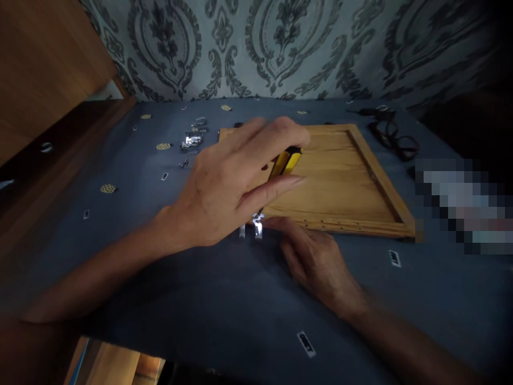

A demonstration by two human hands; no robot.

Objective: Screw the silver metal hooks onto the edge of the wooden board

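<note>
My left hand point(224, 187) is closed round the yellow and black handle of a screwdriver point(285, 162), tilted with its tip downward. That tip meets a shiny metal hinge point(258, 225) at the front edge of a framed wooden panel point(320, 176). From the near side, my right hand point(315, 256) has its fingers curled, with the index finger reaching along the panel's edge to the hinge. Part of the panel's left side is hidden behind my left hand. Several small dark holes show along the front edge.
Loose metal hinges point(192, 140) and small screws point(184, 163) lie on the blue patterned cloth point(140, 214), left of the panel. Dark eyeglasses point(395, 140) rest at the back right. A blurred-out object point(468, 203) is at the right. Behind stands a patterned curtain point(224, 48).
</note>
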